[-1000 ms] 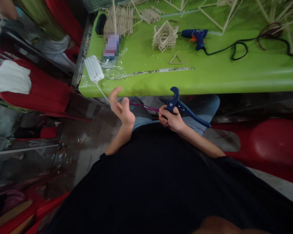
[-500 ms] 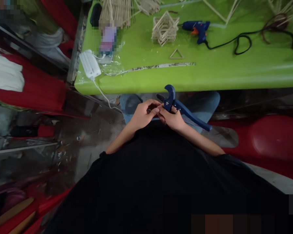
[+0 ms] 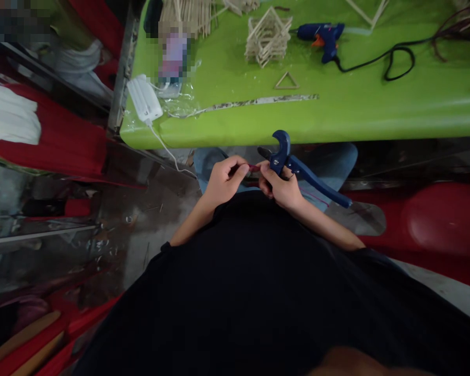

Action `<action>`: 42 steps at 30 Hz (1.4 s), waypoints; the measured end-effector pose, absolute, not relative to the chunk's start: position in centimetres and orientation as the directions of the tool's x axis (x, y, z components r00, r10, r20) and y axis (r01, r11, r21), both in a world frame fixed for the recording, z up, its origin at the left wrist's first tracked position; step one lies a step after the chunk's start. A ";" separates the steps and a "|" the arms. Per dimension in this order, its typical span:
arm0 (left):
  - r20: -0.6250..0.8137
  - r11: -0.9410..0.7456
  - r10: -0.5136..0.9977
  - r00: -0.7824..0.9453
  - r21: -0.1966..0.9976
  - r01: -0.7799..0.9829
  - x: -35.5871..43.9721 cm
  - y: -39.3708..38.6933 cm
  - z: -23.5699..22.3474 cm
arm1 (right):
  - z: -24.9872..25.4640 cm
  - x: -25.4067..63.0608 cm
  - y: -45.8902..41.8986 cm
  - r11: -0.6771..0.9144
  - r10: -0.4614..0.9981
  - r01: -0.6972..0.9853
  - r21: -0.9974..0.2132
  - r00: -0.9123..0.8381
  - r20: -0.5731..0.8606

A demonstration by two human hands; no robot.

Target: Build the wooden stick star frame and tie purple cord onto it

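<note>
Over my lap, my left hand pinches one end of a thin dark red strip, thumb against fingers. The strip spans the short gap to my right hand, whose thumb and fingers close on its other end. Blue pipe cutters are also held in my right hand. Their hooked jaw points up towards the table, a dark blade shows at the left, and one blue handle sticks out past my wrist. The other handle is hidden by the hand.
Ahead is the green-topped table. On it lie a stick frame, a small stick triangle, a blue glue gun with a black cord, a patterned strip, a white power bank and bundled sticks. A red chair stands right.
My hands have drawn slightly apart, and the dark red strip now shows between them. The pipe cutters have shifted a little right with my right hand.
</note>
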State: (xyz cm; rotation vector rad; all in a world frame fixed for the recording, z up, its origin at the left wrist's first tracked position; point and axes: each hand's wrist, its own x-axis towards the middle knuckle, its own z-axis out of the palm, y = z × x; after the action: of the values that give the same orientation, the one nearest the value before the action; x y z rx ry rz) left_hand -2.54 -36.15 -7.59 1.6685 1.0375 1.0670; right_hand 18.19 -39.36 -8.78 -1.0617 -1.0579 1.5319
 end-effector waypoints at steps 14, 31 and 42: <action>0.168 -0.142 0.983 0.080 0.954 -0.266 -0.4 -35.7 -8.3 | -7.6 17.8 -42.4 -0.163 0.940 -0.129 -0.978 -0.320 -0.114; 0.164 -0.146 0.986 0.027 0.936 -0.321 1.4 -37.3 -7.7 | -9.0 17.1 -42.0 -0.165 0.951 -0.065 -0.984 -0.276 -0.142; 0.083 -0.027 0.993 0.089 0.864 -0.504 2.1 -37.9 -10.4 | -10.6 16.8 -41.7 -0.191 0.960 -0.113 -0.975 -0.229 -0.162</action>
State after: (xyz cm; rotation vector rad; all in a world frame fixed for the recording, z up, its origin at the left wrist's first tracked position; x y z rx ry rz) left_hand 2.05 -37.90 -10.36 0.9028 0.7132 1.3748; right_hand 16.81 -41.71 -10.57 -1.1241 -1.1749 1.5660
